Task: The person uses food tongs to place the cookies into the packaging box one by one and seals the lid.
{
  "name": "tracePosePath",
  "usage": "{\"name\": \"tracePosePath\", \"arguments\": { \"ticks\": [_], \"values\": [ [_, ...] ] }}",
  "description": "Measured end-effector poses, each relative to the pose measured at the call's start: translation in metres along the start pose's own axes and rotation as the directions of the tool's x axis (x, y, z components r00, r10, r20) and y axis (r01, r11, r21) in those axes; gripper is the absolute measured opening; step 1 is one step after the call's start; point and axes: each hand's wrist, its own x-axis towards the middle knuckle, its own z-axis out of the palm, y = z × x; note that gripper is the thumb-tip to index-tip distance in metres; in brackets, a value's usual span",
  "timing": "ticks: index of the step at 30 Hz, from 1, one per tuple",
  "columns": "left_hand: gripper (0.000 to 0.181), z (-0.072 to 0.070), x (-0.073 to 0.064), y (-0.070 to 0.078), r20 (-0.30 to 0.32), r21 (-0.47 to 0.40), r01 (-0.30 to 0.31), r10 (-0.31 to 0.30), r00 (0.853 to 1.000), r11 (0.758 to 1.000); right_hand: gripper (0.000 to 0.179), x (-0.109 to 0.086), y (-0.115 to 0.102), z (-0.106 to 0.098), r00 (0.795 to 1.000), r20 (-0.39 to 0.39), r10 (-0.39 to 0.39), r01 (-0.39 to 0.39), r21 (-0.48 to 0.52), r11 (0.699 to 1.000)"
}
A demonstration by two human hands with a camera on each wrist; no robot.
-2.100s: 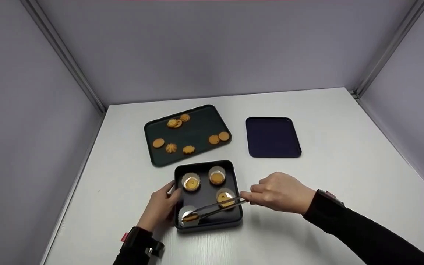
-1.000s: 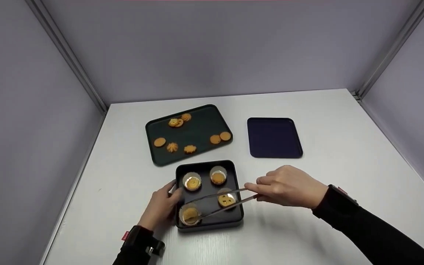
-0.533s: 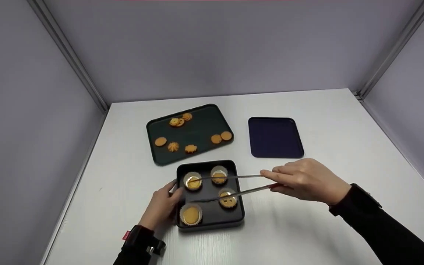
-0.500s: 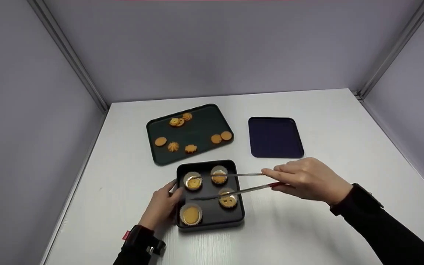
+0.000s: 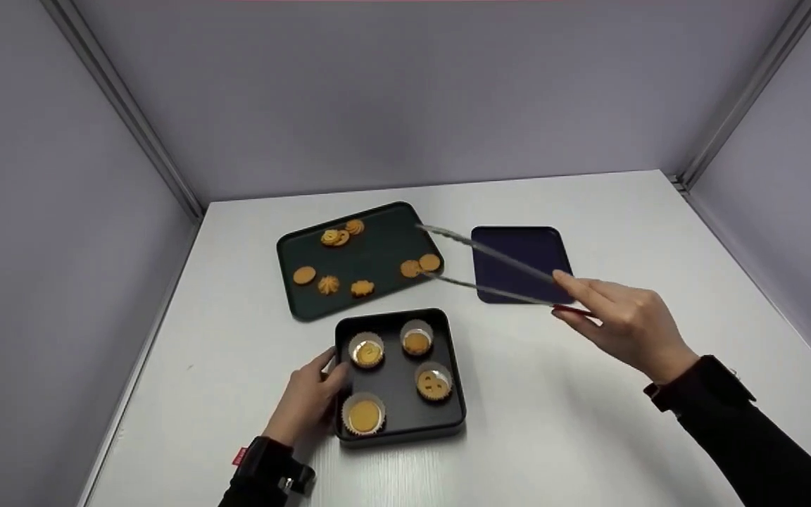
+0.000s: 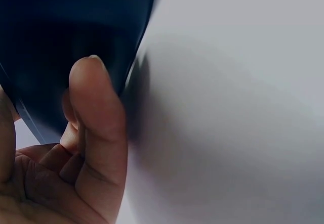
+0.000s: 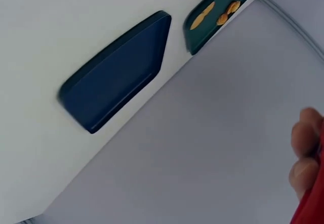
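Observation:
My left hand (image 5: 303, 401) grips the left wall of a square black baking pan (image 5: 398, 387). In the left wrist view its thumb (image 6: 98, 102) lies over the pan's inner side. Several paper cups stand inside the pan, each with a cookie; the front left cup holds a plain round cookie (image 5: 364, 417). My right hand (image 5: 627, 324) pinches metal tongs (image 5: 511, 260) with a red part near the fingers. The tongs' arms are spread with nothing between them, and their tips overlap the right side of the green tray (image 5: 377, 253) in the head view.
Several cookies lie on the green tray, two round cookies (image 5: 419, 265) at its right corner and a piped cookie (image 5: 329, 284) near its front. A navy tray (image 5: 536, 246) stands right of it. Grey panels (image 5: 405, 98) enclose the white table (image 5: 236, 338).
The tongs let go of the round cookie in the front left cup, opened wide and moved up and right, away from the pan toward the green tray. The left hand stays on the pan.

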Motion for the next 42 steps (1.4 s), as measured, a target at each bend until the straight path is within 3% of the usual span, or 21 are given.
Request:
{"name": "tracePosePath", "arguments": {
  "ticks": [10, 18, 23, 27, 34, 42],
  "values": [
    [0.055, 0.001, -0.001, 0.0, -0.011, 0.005, -0.016, 0.016, 1.0, 1.0, 0.049, -0.026, 0.024, -0.01, 0.986, -0.029, 0.166, -0.168, -0.14, 0.976],
    [0.055, 0.0, -0.001, 0.0, -0.015, 0.003, -0.022, 0.022, 1.0, 1.0, 0.056, -0.046, 0.045, -0.015, 0.947, 0.013, 0.32, -0.315, -0.153, 0.937],
    [0.056, 0.0, -0.001, 0.001, -0.014, 0.002, -0.024, 0.024, 1.0, 1.0, 0.046, -0.06, 0.058, -0.017, 0.927, 0.02, 0.374, -0.364, -0.19, 0.912],
    [0.055, 0.001, 0.0, 0.0, -0.018, 0.006, -0.019, 0.019, 1.0, 1.0, 0.052, -0.069, 0.066, -0.017, 0.886, 0.027, 0.463, -0.449, -0.197, 0.871],
    [0.056, 0.0, 0.0, -0.001, -0.01, 0.025, -0.026, 0.026, 1.0, 0.999, 0.051, -0.081, 0.076, -0.017, 0.783, 0.043, 0.621, -0.605, -0.183, 0.775],
    [0.056, 0.0, 0.0, -0.001, -0.004, 0.014, -0.02, 0.02, 1.0, 1.0, 0.048, -0.1, 0.092, -0.013, 0.741, 0.112, 0.662, -0.625, -0.244, 0.741]
  ]
}}
